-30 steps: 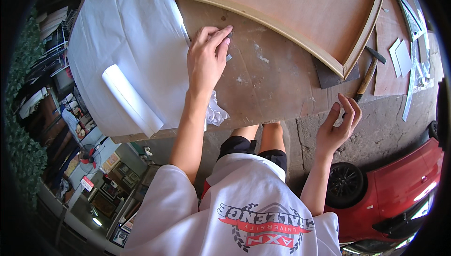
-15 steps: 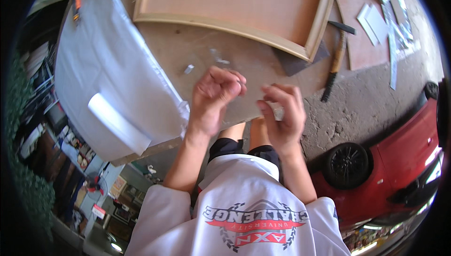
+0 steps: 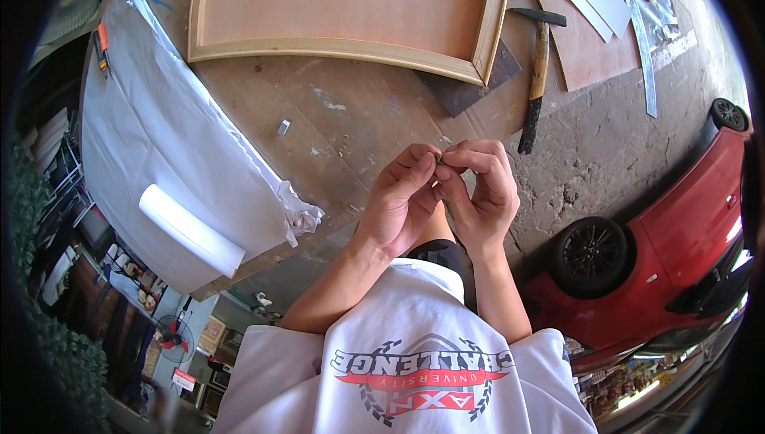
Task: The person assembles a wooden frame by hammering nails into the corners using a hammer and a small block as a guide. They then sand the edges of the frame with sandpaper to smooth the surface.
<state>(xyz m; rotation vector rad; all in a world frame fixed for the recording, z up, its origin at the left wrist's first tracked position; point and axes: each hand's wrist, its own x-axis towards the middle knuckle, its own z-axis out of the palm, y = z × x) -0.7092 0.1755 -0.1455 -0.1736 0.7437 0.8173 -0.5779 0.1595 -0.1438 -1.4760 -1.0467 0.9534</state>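
Note:
My left hand [image 3: 405,196] and my right hand [image 3: 484,187] meet in front of me, near the front edge of the wooden worktable [image 3: 319,147]. Both pinch with thumb and fingertips at a tiny dark piece [image 3: 437,158], too small to name. Beyond them lies a light wooden frame [image 3: 343,50] with a plain brownish panel inside it. To the right of the frame rests a hammer [image 3: 539,75] with a dark metal head and a worn handle. A small shiny metal piece [image 3: 284,126] sits on the tabletop, left of my hands.
White sheeting [image 3: 159,107] covers the table's left side, with a white roll [image 3: 191,231] and an orange-handled cutter [image 3: 102,50] on it. A dark square plate [image 3: 470,79] pokes out under the frame. White tiles [image 3: 602,3] lie at the far right. A red car [image 3: 677,251] stands at right.
My hands, apart before, have come together at the fingertips around the tiny piece. The view has shifted, so the frame and hammer sit farther left and higher.

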